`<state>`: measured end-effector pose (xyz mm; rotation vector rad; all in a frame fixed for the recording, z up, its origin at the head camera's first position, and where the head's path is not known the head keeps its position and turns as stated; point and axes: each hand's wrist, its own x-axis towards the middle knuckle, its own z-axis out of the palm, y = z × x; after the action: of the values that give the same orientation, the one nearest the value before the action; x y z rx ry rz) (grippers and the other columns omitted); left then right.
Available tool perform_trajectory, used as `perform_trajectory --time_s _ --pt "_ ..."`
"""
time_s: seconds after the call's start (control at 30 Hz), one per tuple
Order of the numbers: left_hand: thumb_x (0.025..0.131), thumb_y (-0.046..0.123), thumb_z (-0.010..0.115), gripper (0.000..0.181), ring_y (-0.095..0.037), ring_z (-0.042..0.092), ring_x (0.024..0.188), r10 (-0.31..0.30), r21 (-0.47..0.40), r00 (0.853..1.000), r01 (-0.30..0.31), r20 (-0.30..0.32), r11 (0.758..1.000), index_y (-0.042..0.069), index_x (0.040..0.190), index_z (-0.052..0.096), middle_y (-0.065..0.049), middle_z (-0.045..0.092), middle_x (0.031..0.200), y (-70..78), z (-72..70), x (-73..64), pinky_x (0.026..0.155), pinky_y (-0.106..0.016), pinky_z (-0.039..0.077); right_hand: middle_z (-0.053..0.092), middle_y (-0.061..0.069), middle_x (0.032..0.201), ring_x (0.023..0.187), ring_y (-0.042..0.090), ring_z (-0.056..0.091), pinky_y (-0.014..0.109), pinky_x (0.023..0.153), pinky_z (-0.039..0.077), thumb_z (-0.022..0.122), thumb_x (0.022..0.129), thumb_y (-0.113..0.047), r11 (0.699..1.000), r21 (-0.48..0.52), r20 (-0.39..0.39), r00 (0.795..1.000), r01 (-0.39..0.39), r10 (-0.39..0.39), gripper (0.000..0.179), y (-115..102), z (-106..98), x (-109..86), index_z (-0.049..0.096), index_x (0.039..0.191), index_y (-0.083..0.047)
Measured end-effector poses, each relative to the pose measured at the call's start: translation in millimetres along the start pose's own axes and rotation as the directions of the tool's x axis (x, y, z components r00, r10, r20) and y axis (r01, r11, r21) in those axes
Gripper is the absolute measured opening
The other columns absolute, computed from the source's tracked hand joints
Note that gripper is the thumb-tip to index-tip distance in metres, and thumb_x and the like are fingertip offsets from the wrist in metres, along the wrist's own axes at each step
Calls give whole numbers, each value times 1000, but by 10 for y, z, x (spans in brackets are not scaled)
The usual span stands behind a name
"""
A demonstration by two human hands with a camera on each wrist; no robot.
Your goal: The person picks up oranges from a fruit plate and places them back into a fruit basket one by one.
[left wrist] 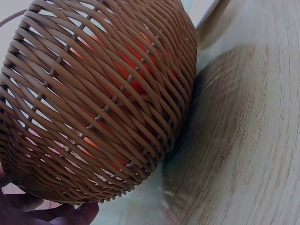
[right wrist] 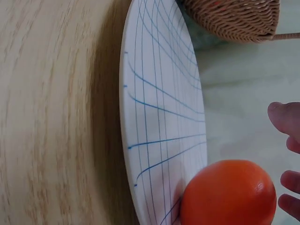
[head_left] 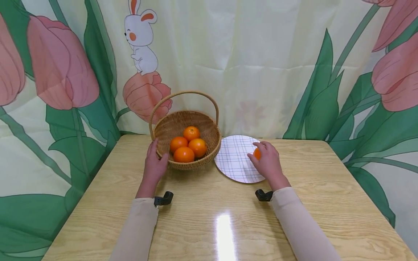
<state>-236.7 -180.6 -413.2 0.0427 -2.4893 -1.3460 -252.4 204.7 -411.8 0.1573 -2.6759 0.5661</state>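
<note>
The left hand (head_left: 155,165) is at the left side of a brown wicker basket (head_left: 183,166) with a hoop handle. Its thumb lies by the front rim, and its fingers (left wrist: 70,213) touch the woven wall in the left wrist view. Several oranges (head_left: 184,154) sit inside the basket. To its right, a round white plate (head_left: 233,159) with blue grid lines carries a single orange (right wrist: 229,194). Over that orange is the right hand (head_left: 268,163), thumb and fingers spread. In the right wrist view, the visible fingertips (right wrist: 290,180) stand apart from the fruit.
Both plate and basket stand near the back edge of a light wooden table (head_left: 196,224). Behind them hangs a pale curtain (head_left: 254,72) printed with tulips and a rabbit. Each wrist wears a small black camera.
</note>
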Motion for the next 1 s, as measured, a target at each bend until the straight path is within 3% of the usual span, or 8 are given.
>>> perform_trajectory --time_s 0.4,0.8,1.0 --pt "87 22 47 67 -32 24 136 1 -11 1000 -1 -2 1000 19 147 17 -6 14 152 -22 -35 2 106 -52 25 35 19 137 121 40 33 57 99 32 65 81 -33 994 7 97 990 -105 104 53 91 28 -19 49 127 -14" --pt "87 25 46 67 -32 23 136 -7 -14 1000 7 -1 1000 19 147 16 -7 14 152 -25 -5 13 106 -52 25 23 18 145 125 41 29 57 95 38 66 79 -34 989 27 155 978 -142 136 65 247 81 -18 40 136 -19" --pt "88 27 45 67 -32 20 137 -13 -5 1000 13 12 1000 21 147 15 -5 12 153 -25 26 20 107 -52 24 21 19 144 127 41 25 58 96 36 69 77 -26 988 46 161 977 -149 140 67 298 95 -21 38 137 -19"
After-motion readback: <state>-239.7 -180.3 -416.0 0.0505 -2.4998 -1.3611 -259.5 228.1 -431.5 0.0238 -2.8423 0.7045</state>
